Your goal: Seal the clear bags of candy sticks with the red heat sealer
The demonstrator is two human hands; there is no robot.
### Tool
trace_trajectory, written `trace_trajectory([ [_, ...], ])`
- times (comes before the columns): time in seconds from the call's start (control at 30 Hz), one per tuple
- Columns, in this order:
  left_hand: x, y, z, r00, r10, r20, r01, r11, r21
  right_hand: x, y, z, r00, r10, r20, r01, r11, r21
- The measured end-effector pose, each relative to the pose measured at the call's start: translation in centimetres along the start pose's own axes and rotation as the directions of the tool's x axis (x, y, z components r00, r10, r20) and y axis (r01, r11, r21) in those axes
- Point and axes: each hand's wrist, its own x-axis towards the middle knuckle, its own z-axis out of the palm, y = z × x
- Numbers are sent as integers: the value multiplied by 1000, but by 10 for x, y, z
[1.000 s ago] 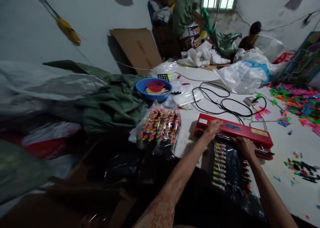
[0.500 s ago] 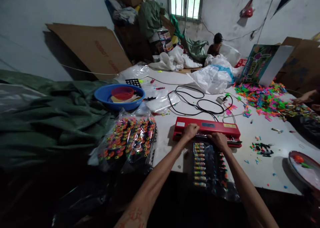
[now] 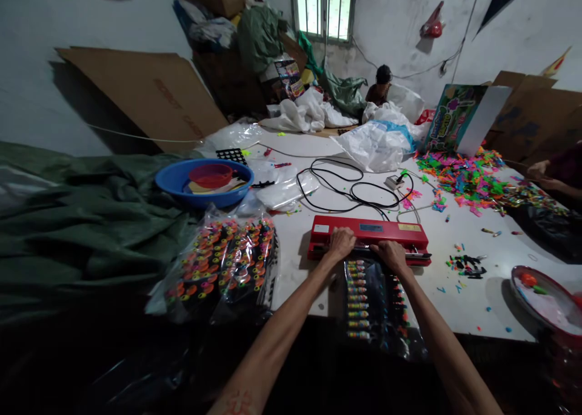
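Note:
A red bag sealer [image 3: 370, 227] lies across the table in front of me. My left hand [image 3: 342, 243] is closed in a fist over the sealer's dark front bar, left of its middle. Just to the right, my right hand [image 3: 391, 255] is curled over the same bar, fingers bent. From under the bar a clear plastic bag [image 3: 377, 306] hangs toward me, past the table's front edge. Inside it are a column of small labelled tubes [image 3: 358, 300] and a row of small coloured pieces on black. The bag's far end is hidden at the sealer and my hands.
Filled clear bags [image 3: 222, 269] lie at left, below a blue basin [image 3: 204, 181]. A looped black cable [image 3: 350, 187] runs behind the sealer. Colourful plastic pieces [image 3: 473, 181] are heaped at right, near another person's hands [image 3: 541, 173]. A round tray [image 3: 548, 300] sits at front right.
The view has shifted slightly, so most things appear farther left. Both my hands stay on the sealer's bar, and the bag hangs as before.

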Motion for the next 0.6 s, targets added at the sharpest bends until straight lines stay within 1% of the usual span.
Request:
trace_trajectory([
  [0.03, -3, 8, -5, 1000, 1, -16, -2, 999, -50, 0, -1, 1, 1000, -3, -7, 3, 1000, -3],
  [0.07, -8, 19, -14, 999, 6, -53, -14, 989, -149, 1, -2, 2, 1000, -3, -9, 3, 1000, -5],
  [0.1, -18, 30, -27, 994, 15, -105, -45, 956, -289, 1, -3, 3, 1000, 3, -8, -3, 1000, -3],
  [0.13, -31, 42, -42, 987, 29, -155, -96, 891, -444, 0, -4, 3, 1000, 13, -10, -13, 1000, 4],
  [0.17, -49, 52, -59, 981, 54, -189, -158, 786, -597, -1, -2, 2, 1000, 21, -14, -20, 1000, 23],
  [0.2, -70, 58, -75, 980, 100, -172, -193, 693, -695, -4, 0, 2, 999, 28, -32, -26, 998, 59],
  [0.23, -93, 61, -90, 979, 195, -65, -180, 666, -724, -9, 5, 3, 997, 41, -70, -33, 993, 113],
  [0.27, -118, 57, -101, 947, 299, 122, -127, 693, -710, -16, 12, 5, 988, 72, -137, -47, 983, 180],
  [0.3, -142, 47, -108, 873, 348, 341, -33, 740, -672, -25, 20, 10, 970, 126, -210, -69, 964, 257],
  [0.33, -166, 33, -108, 778, 338, 530, 70, 791, -608, -37, 29, 16, 948, 195, -252, -103, 936, 337],
  [0.37, -187, 14, -103, 699, 252, 670, 182, 842, -507, -51, 37, 24, 933, 267, -242, -151, 900, 410],
  [0.4, -205, -8, -92, 691, 110, 714, 288, 864, -412, -66, 43, 34, 929, 321, -185, -204, 860, 468],
  [0.43, -221, -29, -77, 718, -57, 694, 403, 847, -346, -82, 47, 44, 934, 343, -100, -247, 822, 512],
  [0.47, -234, -48, -59, 745, -197, 637, 493, 806, -328, -98, 46, 53, 943, 334, -11, -272, 785, 557],
  [0.5, -246, -64, -40, 743, -297, 600, 580, 733, -355, -113, 42, 61, 954, 294, 65, -271, 743, 612],
  [0.53, -255, -76, -21, 721, -383, 578, 661, 631, -407, -126, 34, 65, 964, 240, 119, -255, 689, 679],
  [0.57, -262, -84, -5, 701, -439, 562, 709, 514, -483, -136, 23, 66, 973, 174, 150, -227, 621, 750],
  [0.6, -267, -89, 8, 685, -479, 550, 727, 388, -567, -143, 9, 64, 980, 102, 168, -196, 546, 815],
])
